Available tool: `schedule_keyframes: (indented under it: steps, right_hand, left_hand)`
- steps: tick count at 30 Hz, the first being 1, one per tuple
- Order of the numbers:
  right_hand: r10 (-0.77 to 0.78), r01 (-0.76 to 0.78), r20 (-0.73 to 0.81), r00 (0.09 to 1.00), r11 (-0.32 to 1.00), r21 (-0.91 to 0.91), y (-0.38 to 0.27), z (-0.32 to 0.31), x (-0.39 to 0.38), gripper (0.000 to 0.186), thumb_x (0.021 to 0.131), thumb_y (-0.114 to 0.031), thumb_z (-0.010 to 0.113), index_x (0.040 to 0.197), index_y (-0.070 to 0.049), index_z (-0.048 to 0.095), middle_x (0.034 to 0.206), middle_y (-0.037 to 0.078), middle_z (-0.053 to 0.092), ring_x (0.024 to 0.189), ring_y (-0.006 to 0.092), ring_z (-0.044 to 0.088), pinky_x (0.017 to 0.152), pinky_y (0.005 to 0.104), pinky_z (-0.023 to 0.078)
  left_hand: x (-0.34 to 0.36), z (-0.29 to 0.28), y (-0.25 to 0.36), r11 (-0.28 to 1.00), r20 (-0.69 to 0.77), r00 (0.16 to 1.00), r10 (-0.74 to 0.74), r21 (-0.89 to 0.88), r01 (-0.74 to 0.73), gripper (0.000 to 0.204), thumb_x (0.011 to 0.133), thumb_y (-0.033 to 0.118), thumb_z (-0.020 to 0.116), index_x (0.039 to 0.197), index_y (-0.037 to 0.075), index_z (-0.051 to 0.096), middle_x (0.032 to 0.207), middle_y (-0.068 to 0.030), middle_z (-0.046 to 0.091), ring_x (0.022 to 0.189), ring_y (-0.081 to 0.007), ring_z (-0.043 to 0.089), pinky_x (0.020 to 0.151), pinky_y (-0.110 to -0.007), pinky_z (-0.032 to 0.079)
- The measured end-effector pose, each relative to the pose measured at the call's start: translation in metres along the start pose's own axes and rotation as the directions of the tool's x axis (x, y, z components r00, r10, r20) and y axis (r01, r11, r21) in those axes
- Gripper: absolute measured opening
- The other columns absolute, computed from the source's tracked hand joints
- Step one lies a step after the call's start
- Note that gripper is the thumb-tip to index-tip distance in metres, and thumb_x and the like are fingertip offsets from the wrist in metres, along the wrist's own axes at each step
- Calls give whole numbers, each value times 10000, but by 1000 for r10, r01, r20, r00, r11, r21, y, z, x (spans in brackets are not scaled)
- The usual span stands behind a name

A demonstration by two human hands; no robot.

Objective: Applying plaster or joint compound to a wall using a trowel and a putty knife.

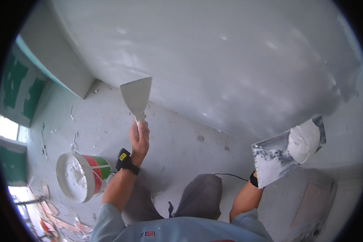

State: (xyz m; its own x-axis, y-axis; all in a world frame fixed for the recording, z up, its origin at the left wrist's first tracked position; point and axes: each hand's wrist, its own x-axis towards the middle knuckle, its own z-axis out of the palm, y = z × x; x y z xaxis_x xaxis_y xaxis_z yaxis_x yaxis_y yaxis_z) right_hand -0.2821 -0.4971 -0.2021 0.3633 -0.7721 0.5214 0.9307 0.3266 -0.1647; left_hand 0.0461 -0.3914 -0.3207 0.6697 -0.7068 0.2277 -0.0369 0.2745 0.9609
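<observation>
- Smooth grey wall [213, 56] fills the upper frame, meeting a dusty pale-grey floor [181, 141] along a slanting edge.
- At the lower left, a white, red and green plastic bucket [97, 171] rests on the floor near the left forearm, probably to be within easy reach; white residue shows inside.
- Left of centre, the left hand [140, 139] is closed around the handle of a wide, pale-coated putty knife [136, 94]. Its forearm reaches up the frame, blade leading, likely so the broad edge is free of the fingers.
- At the right, a rectangular, smeared metal plate [275, 155] bears a thick white paste mound [303, 142], apparently face-up so the paste does not slide off. The bent right forearm [246, 199] rises beneath it; the plate hides the right hand, so its grip cannot be told.
</observation>
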Motion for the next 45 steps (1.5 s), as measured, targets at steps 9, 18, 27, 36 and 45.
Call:
schedule_keyframes:
  steps: [9, 18, 27, 36, 45]
  right_hand:
    - [-72, 73, 13, 997, 996, -47, -29, -19, -9, 322, 837, -267, 543, 1053, -34, 490, 979, 115, 545, 853, 223, 544, 681, 313, 436]
    - [-161, 153, -48, 986, 978, -139, -75, -34, -46, 348, 839, -278, 535, 1078, -32, 474, 1018, 122, 523, 894, 235, 519, 720, 332, 409]
    - [-244, 224, -87, 966, 955, -196, -103, -35, -82, 374, 842, -288, 526, 1104, -30, 459, 1058, 129, 501, 936, 247, 494, 760, 352, 383]
    - [-286, 253, -128, 950, 941, -226, -119, -39, -93, 400, 844, -298, 517, 1130, -28, 444, 1097, 135, 479, 978, 259, 469, 799, 371, 356]
    - [-276, 223, -199, 940, 942, -252, -98, -51, -86, 426, 846, -308, 508, 1155, -26, 429, 1136, 142, 458, 1019, 271, 444, 839, 390, 329]
  left_hand:
    - [57, 10, 39, 322, 471, 778, 415, 724, -610, 362, 686, 38, 610, 1035, 83, 528, 1067, -100, 513, 922, -267, 536, 721, -356, 481]
    - [204, 111, 75, -179, 648, 582, 492, 729, -661, 627, 783, -8, 425, 1344, -7, 144, 1416, -131, 167, 1319, -286, 121, 1081, -430, 143]
    - [214, 128, 72, -167, 625, 611, 485, 753, -637, 568, 817, -4, 353, 1341, -22, 134, 1409, -144, 189, 1324, -273, 111, 1060, -522, 85]
    - [148, 143, 43, -129, 723, 579, 378, 660, -740, 530, 835, 16, 353, 1334, -22, 178, 1411, -159, 170, 1326, -293, 85, 1041, -561, 85]
    - [65, 266, -5, -216, 946, 220, 239, 273, -937, 536, 836, 89, 434, 1324, -8, 236, 1410, -166, 180, 1329, -286, 84, 1062, -512, 64]
